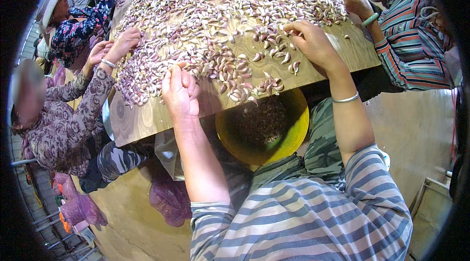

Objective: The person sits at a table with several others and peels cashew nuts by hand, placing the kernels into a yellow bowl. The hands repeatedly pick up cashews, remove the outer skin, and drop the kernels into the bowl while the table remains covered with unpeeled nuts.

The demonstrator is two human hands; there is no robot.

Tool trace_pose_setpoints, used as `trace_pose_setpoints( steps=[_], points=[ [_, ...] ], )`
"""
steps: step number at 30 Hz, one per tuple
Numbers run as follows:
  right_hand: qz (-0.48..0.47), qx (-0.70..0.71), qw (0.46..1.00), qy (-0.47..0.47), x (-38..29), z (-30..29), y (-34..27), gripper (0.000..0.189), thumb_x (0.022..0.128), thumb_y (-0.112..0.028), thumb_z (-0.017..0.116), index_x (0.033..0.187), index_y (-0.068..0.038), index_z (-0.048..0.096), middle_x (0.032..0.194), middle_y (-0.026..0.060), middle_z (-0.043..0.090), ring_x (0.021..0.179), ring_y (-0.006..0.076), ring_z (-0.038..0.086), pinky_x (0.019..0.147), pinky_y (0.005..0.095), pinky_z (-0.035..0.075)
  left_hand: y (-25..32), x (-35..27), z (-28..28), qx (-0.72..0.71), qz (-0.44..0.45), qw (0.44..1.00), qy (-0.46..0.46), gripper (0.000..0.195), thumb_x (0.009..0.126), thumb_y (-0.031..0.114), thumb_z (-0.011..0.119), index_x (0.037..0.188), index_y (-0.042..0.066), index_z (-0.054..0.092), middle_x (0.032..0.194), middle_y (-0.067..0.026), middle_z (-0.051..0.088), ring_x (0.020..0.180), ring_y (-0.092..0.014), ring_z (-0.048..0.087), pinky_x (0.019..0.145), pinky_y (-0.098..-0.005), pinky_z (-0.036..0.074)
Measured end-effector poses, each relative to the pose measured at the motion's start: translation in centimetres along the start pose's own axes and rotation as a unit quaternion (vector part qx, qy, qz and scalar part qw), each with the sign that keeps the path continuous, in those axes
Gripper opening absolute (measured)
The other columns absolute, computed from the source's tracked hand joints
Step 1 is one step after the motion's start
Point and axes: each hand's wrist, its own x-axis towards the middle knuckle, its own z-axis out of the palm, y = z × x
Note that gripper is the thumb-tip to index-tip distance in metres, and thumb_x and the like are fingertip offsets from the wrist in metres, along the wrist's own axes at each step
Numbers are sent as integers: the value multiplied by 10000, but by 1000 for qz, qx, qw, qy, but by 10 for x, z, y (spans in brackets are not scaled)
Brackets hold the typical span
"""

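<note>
Garlic cloves (216, 61), white and purple, lie spread over a wooden tabletop (143, 121). My left hand (181, 90) is over the near edge of the pile, its fingers curled in and thumb against the forefinger; whether a clove is between them is hidden. My right hand (312, 44), with a silver bangle (345, 98) on the forearm, reaches in from the right. Its fingertips are at a few loose cloves, and I cannot tell if one is pinched. Between my hands, a small heap of cloves (242, 92) lies along the table's front edge.
Under the table edge, before my knees, stands a yellow basin (299, 129) with dark contents. Co-workers' hands (125, 41) work at the left; another person's hands (354, 0) are at the right. A purple mesh sack (170, 200) lies on the floor.
</note>
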Motion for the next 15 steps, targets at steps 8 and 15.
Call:
trace_pose_setpoints(
  steps=[8, 15],
  points=[
    [-49, 133, 990, 7, -8, 13, -12, 162, 847, -17, 594, 987, 5, 671, 897, 126, 642, 852, 243, 629, 786, 346, 495, -9, 23, 4, 405, 119, 904, 64, 268, 1011, 125, 480, 1203, -11, 608, 799, -12, 592, 644, -62, 512, 595, -225, 421],
    [-88, 94, 991, -27, -9, 10, -23, 121, 825, -62, 655, 937, -19, 674, 880, 120, 619, 827, 264, 624, 757, 363, 494, -11, 15, 14, 492, 166, 853, 47, 255, 995, 123, 508, 1154, -33, 631, 876, -35, 643, 745, -111, 560, 701, -268, 460]
  ],
)
